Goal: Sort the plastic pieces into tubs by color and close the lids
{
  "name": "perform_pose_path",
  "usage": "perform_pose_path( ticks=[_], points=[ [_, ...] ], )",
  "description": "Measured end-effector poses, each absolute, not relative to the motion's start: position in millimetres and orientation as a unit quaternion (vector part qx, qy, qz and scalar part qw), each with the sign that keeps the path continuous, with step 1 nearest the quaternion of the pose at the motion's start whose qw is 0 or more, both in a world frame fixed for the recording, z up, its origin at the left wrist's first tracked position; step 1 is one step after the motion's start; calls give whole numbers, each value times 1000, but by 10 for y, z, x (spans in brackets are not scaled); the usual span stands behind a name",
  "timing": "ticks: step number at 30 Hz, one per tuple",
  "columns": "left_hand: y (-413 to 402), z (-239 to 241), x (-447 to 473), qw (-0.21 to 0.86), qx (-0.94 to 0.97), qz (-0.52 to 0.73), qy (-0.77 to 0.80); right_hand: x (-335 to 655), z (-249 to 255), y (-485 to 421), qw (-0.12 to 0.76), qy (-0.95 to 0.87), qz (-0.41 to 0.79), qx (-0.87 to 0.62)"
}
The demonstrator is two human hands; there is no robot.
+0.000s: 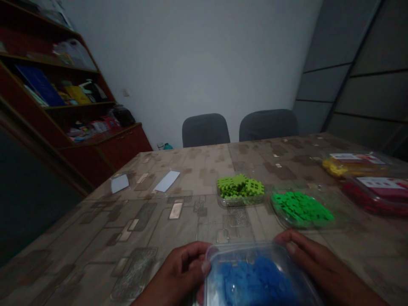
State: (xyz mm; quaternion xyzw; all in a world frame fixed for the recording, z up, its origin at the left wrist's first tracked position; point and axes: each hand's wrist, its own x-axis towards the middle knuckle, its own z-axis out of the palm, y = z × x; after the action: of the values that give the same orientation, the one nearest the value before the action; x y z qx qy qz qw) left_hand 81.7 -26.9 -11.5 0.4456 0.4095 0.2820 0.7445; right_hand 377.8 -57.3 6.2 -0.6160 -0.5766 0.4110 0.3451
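A clear plastic container (pixel 251 250) of blue plastic pieces (pixel 255 282) is at the bottom of the head view, its near part cut off by the frame. My left hand (pixel 183 272) grips its left side, thumb against the wall and fingers curled. On the far right corner, my right hand (pixel 314 261) holds the rim with its fingers and thumb. Just beyond the right hand lies an open clear tray of bright green pieces (pixel 299 207). Further left, another clear tray holds lime green interlocking pieces (pixel 240 185).
Clear packs of yellow pieces (pixel 334 167) and red pieces (pixel 363 195) lie at the right of the patterned table (pixel 185 229). Two white cards (pixel 167 181) rest at the left. Grey chairs (pixel 205 129) stand behind the table; a wooden shelf unit (pixel 63 102) is far left.
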Motion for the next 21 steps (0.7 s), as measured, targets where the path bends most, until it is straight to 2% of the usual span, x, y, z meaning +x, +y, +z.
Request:
perform_pose_path(
  ticks=[5,9,13,17,21],
  points=[
    [-284,-160,822,758,426,287,404,3863,165,-549,316,-605,358,-637],
    [-297,-199,813,763,412,295,401,4013,282,-521,344,-543,336,-688],
    [-312,-171,819,760,409,295,410,4220,427,-484,390,-407,359,-744],
    [-323,-145,853,762,386,319,411,4330,432,-452,457,-341,417,-708],
    [-326,-152,872,762,379,322,414,4221,340,-454,417,-374,415,-717]
  ],
)
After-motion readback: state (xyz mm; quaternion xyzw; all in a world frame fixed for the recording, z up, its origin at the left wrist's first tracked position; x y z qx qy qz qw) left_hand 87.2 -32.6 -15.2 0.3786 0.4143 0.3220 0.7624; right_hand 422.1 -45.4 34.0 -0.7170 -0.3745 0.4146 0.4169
